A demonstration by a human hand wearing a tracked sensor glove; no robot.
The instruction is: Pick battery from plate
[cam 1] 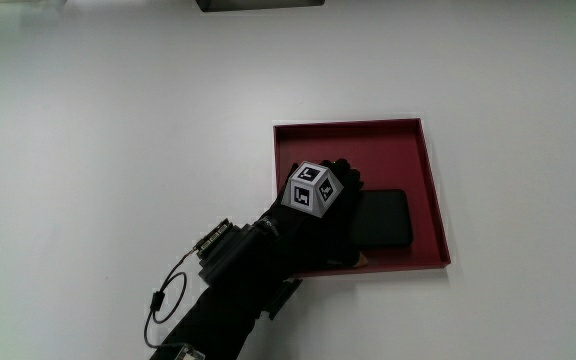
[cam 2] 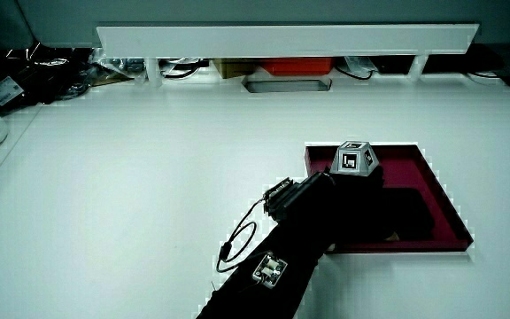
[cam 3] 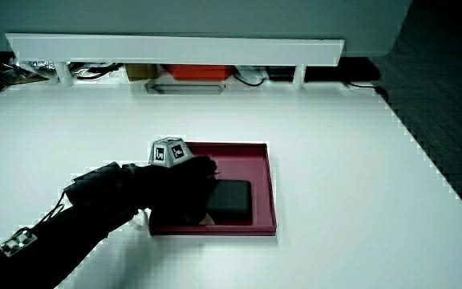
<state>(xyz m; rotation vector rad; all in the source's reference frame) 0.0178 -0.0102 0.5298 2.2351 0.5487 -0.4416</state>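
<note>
Black battery (cam 1: 384, 220) fills plate's (cam 1: 432, 190) near edge beside hand (cam 1: 318, 215).

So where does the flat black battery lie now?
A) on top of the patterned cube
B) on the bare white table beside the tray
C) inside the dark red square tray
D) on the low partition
C: the flat black battery lies inside the dark red tray, with the hand beside it over the tray.
</note>
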